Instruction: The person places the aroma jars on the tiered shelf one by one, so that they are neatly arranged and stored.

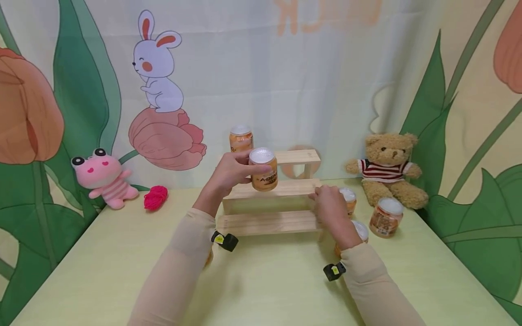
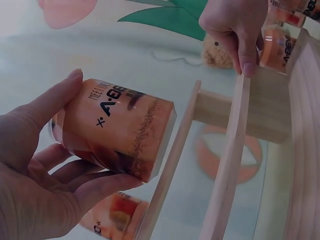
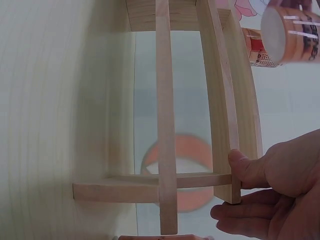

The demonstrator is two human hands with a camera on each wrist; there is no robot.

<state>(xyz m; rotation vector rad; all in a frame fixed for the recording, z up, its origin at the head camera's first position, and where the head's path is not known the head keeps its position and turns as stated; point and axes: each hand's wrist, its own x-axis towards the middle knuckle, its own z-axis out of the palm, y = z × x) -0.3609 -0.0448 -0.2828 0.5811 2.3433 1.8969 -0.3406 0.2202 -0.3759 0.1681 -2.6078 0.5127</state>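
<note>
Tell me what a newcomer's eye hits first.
Probably the orange can the left hand holds up in front of the three-tier wooden shelf, whose middle board the right hand pinches at its right end. Then the pink frog plush at the head view's left and the teddy bear at its right.

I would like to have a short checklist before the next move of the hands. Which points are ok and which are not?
1. Left hand grips the held can: ok, thumb and fingers around it.
2. Held can has its top facing up: ok.
3. Held can rests on a board: not ok, it is in the air.
4. Right hand grips the middle board: ok, at its right end.
5. Can on the top board upright: ok.
6. Can behind the left sleeve upright: cannot tell, mostly hidden.
</note>
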